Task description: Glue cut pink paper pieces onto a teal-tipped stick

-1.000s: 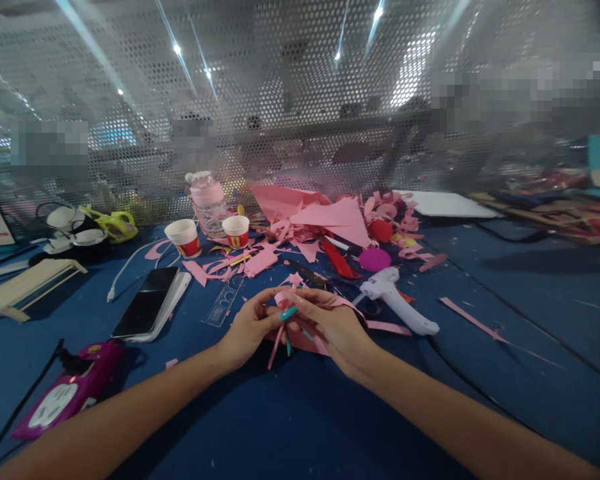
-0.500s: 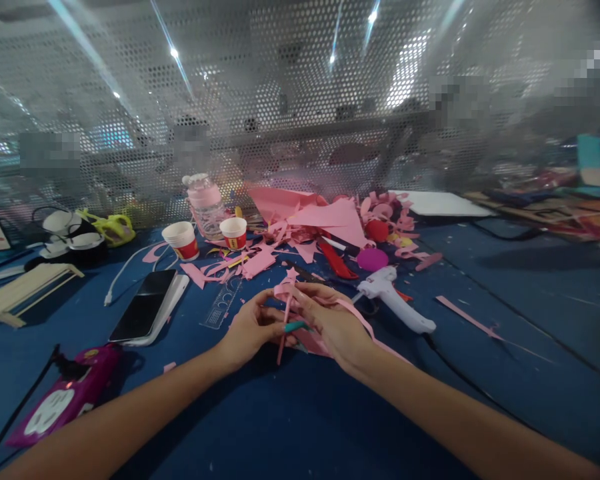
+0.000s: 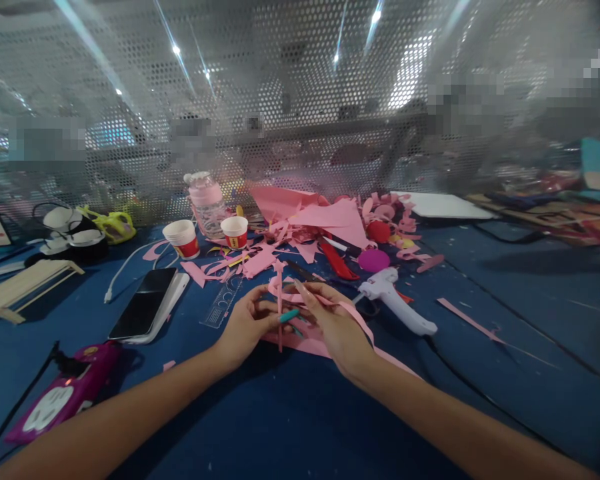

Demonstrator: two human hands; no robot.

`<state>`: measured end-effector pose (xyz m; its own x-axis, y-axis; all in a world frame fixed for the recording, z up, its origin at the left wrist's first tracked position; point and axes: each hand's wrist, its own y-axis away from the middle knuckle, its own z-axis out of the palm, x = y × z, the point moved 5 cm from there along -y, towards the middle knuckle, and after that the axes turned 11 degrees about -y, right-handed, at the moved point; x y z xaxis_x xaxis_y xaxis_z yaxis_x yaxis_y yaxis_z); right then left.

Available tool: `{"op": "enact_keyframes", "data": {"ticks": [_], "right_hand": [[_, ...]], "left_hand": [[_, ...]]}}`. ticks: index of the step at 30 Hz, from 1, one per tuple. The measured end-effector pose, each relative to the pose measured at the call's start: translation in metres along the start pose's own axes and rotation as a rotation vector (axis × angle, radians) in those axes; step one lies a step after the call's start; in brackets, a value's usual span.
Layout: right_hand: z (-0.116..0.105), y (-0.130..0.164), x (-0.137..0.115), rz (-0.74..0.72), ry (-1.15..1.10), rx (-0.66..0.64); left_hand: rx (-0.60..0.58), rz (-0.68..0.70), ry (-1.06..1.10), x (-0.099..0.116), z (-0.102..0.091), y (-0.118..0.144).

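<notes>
The left hand (image 3: 245,323) and right hand (image 3: 333,320) are meeting over the blue counter (image 3: 290,427), both grips pinching one narrow pink paper strip (image 3: 279,303). The strip is standing nearly upright between the fingertips, long axis vertical, with a longer pink ribbon of paper (image 3: 365,327) trailing over the right wrist toward the glue gun (image 3: 395,303), which is lying just beside that hand

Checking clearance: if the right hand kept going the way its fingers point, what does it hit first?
The right hand points up-left, so it would probably meet the pink paper strips it already pinches, then the left hand. Depth is hard to judge.
</notes>
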<state>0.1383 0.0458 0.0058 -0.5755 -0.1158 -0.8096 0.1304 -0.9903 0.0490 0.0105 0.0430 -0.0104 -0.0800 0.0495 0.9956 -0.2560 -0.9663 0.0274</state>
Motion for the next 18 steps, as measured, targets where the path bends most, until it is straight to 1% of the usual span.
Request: {"op": "enact_keyframes", "data": {"ticks": [3, 8, 13, 18], "right_hand": [[0.0, 0.0, 0.0, 0.005, 0.0, 0.002], [0.003, 0.002, 0.005, 0.067, -0.096, -0.049], [0.007, 0.005, 0.003, 0.077, -0.042, -0.022], [0.014, 0.012, 0.001, 0.158, 0.008, -0.007]], "left_hand": [[-0.023, -0.012, 0.005, -0.001, 0.002, 0.0], [-0.033, -0.047, 0.017, -0.003, 0.002, -0.001], [-0.016, -0.048, 0.027, -0.005, 0.002, -0.001], [-0.036, -0.03, 0.024, -0.003, 0.004, -0.001]]}}
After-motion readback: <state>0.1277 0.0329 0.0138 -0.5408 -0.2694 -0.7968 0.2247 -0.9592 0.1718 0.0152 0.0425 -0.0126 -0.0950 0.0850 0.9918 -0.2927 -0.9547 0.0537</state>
